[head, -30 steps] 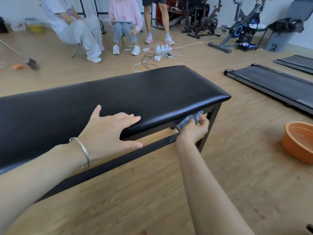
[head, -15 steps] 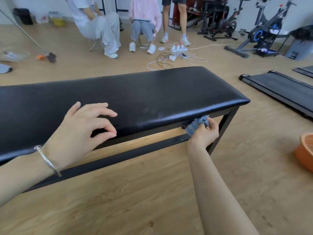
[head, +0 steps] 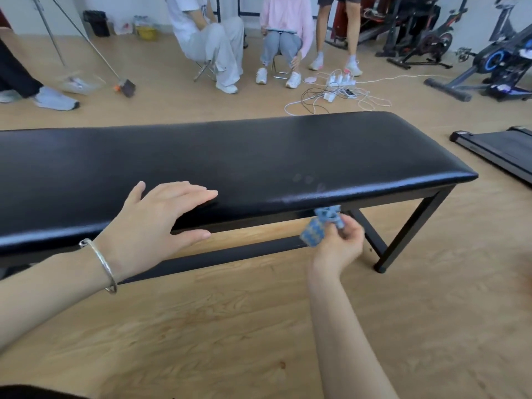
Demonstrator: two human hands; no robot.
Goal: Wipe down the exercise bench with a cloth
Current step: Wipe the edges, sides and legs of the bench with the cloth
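Bracing with the left hand [head: 161, 217]: fingers straight and spread over the near edge of the bench [head: 259, 156], thumb just below that edge. Pinching a bunched blue cloth [head: 318, 228] in the curled fingers of the right hand [head: 341, 244], at 3 o'clock from the left, right under the bench's front edge; touching it or not, hard to tell. Probably working along the underside lip near the right end.

Risks:
- losing so small a wad from a fingertip pinch and dropping it to the floor [head: 230, 326]
- skipping the smudges [head: 308, 180] at 12 o'clock from the cloth
- printing fresh marks on the top with the bracing palm

Farther out at 12 o'clock, seated people [head: 213, 38] and cables [head: 339, 93].
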